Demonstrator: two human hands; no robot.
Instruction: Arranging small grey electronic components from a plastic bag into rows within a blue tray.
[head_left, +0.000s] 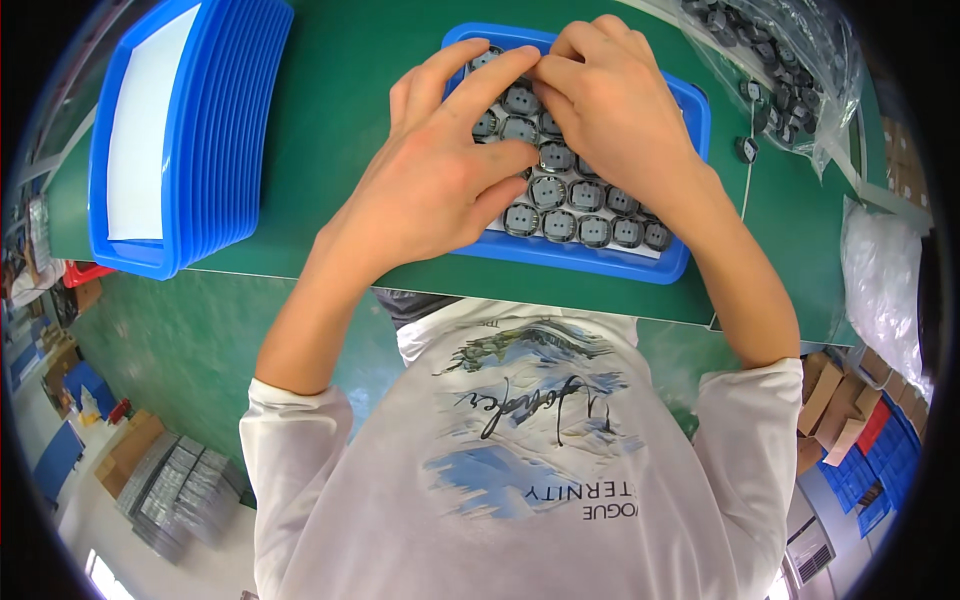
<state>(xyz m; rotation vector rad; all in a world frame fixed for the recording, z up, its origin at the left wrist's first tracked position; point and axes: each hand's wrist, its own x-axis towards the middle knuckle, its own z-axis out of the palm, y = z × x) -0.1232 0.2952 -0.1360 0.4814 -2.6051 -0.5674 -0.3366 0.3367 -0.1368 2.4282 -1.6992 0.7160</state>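
A blue tray (600, 264) lies on the green table in front of me, with rows of round grey plastic parts (548, 192) on a white liner. My left hand (430, 165) reaches over the tray's left side. Its fingers are spread, and the index fingertip meets the fingertips of the other hand near the far rim. Above the tray's far right part is my right hand (625, 110), with its fingers curled and pinched together. Whatever lies between them is hidden. Both hands cover some of the parts.
A stack of blue trays (215, 140) stands at the left, white inside the outermost one. At the far right a clear plastic bag (800, 70) holds many dark parts; a loose part (746, 150) lies beside it. Cardboard boxes (835, 400) are at the lower right.
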